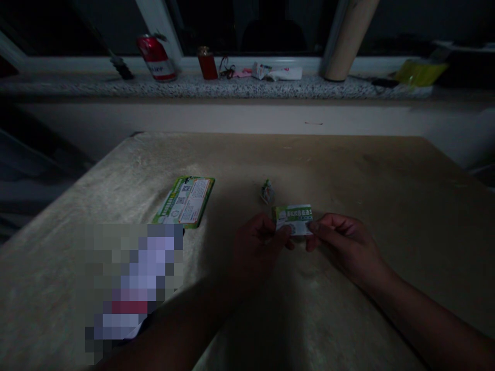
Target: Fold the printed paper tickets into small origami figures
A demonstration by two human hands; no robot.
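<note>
Between both hands I hold a small green and white printed card [300,214] above the table. My left hand [260,239] pinches its left edge, thumb on the face towards me. On the right edge, my right hand [344,234] grips it the same way, thumb in front and fingers behind. A small crumpled piece with green, white and dark print [267,191] lies on the table just beyond my left hand. Farther left rests a larger green and white printed pad or card [187,202], with codes and small text on it.
A blurred-out pale object [143,283] lies on the table [348,170] beside my left forearm. On the granite sill [232,91] stand a red can [155,57], a red bottle-like item [208,63], crumpled papers [276,72], a tan tube [348,41] and something yellow [419,72].
</note>
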